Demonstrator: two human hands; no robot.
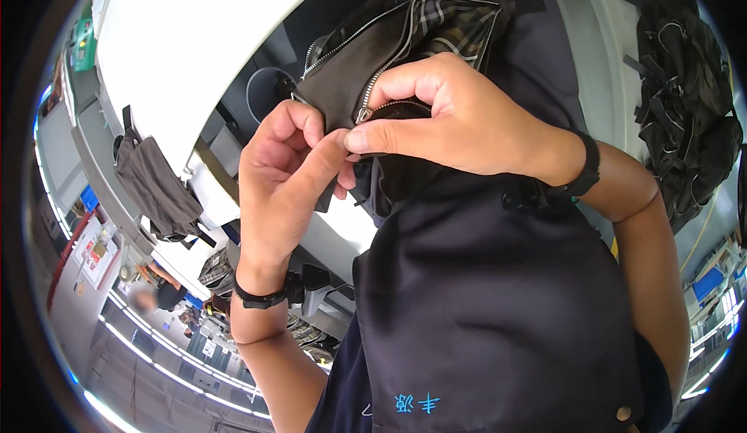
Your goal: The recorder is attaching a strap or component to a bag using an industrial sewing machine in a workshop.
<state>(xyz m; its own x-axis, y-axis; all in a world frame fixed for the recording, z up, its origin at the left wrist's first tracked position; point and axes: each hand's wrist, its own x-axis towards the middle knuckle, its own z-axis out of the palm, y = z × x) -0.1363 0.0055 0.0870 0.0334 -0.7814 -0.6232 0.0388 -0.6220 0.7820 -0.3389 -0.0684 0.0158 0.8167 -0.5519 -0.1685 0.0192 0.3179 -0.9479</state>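
Observation:
A dark brown-grey fabric bag (342, 81) lies across my lap, with its zipped opening spread and a plaid lining (459, 30) showing inside. My left hand (288, 172) is closed, thumb and fingers pinching the bag's edge just below the metal zipper slider (363, 114). From the other side, my right hand (475, 118) pinches the same edge, its thumb tip meeting the left thumb and its index finger bent over the zipper. The exact bit of fabric between the fingertips is hidden. Both wrists wear black bands.
A white tabletop (194, 36) curves along the upper left. Another dark bag (159, 184) hangs at its edge. Several dark bags are piled (681, 98) at the right. My dark apron (498, 301) covers my lap. A person (163, 289) is far off at left.

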